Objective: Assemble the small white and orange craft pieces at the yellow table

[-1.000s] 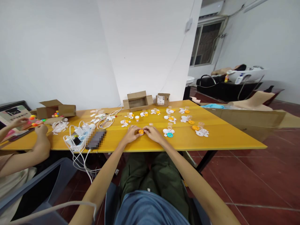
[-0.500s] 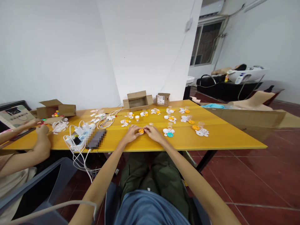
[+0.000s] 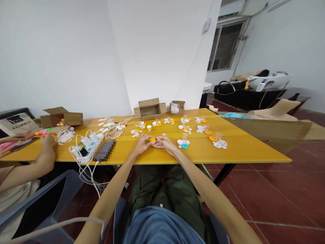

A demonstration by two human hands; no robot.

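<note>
My left hand and my right hand meet over the yellow table, just in front of me. Between their fingertips sits a small orange round part, pinched from both sides. Right of my right hand lie a teal ring and a few white round pieces. More orange and white small parts are spread in clusters across the table beyond my hands.
Two open cardboard boxes stand at the table's far edge, a third at the far left. White cables and a power strip lie left of my hands. Another person's arm rests at the left, near coloured beads.
My hands have stayed on the orange part, shifting slightly. The person at the left has lowered the far hand with the coloured pieces toward the table.
</note>
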